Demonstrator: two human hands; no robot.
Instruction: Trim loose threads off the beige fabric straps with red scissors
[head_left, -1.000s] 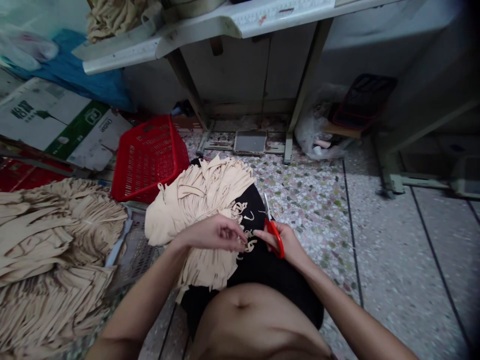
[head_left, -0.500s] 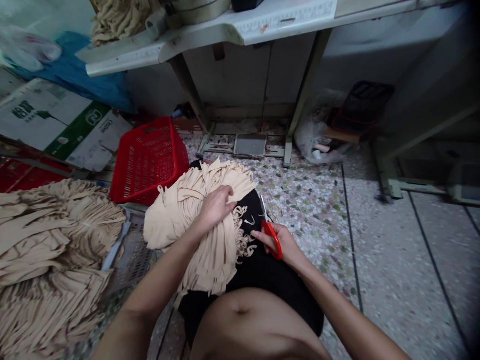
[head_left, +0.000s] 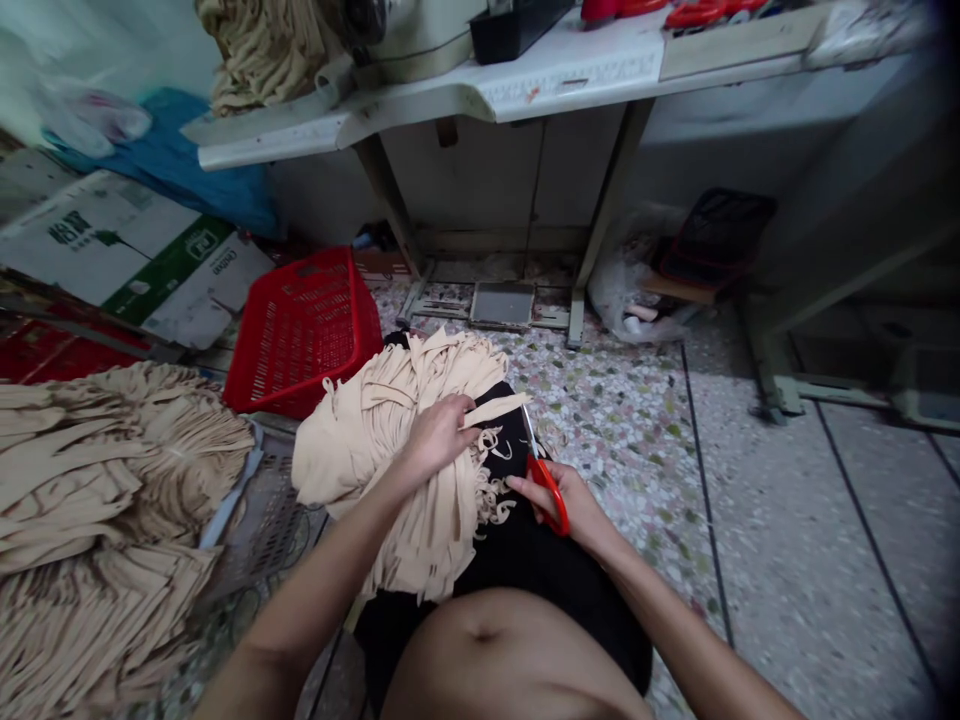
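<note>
A bundle of beige fabric strips point(head_left: 360, 430) lies across my lap on black cloth point(head_left: 555, 570). My left hand point(head_left: 441, 438) rests on the bundle, its thumb and fingers closed on one fabric strip point(head_left: 496, 408) that sticks out to the right. Red-handled scissors point(head_left: 550, 494) are in my right hand point(head_left: 574, 508), blades pointing up and away beside the strip's free end. Whether the blades touch the strip I cannot tell. Small curled fabric trimmings point(head_left: 491, 490) sit on the black cloth between my hands.
More beige fabric pieces point(head_left: 97, 500) are heaped at the left on a grey crate point(head_left: 262, 520). Beyond stand a red plastic basket point(head_left: 300, 330) and a white-green carton point(head_left: 142, 260). A sewing machine table point(head_left: 555, 85) spans the back, with a pedal point(head_left: 502, 303) below.
A single strip now extends from my left hand towards the scissors. The camera view has tilted up slightly, showing more of the tabletop. The scissors stay in my right hand.
</note>
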